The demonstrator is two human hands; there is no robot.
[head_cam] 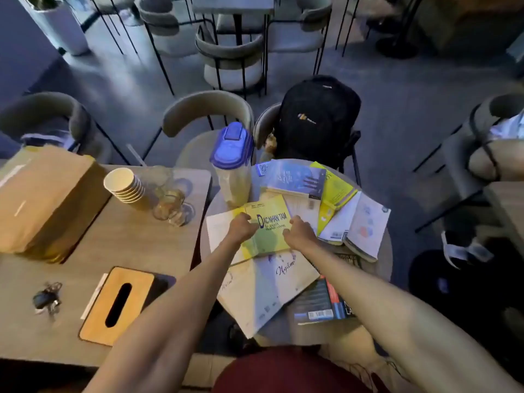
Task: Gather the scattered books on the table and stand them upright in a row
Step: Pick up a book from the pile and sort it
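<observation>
Several books lie scattered flat on a small round table (286, 329). A yellow book (270, 222) lies open-faced on top in the middle. My left hand (241, 226) grips its left edge and my right hand (299, 232) grips its right edge, fingers curled. Below it lies a pale book (269, 290) with script lettering. A blue book (295, 177) lies at the back, a lime-yellow book (336, 194) beside it, and a white book (365, 225) at the right. A dark book (320, 304) lies at the front right. All lie flat; none stands upright.
A tall plastic jug with a blue lid (232, 165) stands at the round table's back left. The wooden table (119, 242) to the left holds stacked paper cups (124, 185), glass mugs (170, 207), a cardboard box (42, 199), a tissue box (119, 304) and keys (46, 299). A backpack (314, 120) sits on a chair behind.
</observation>
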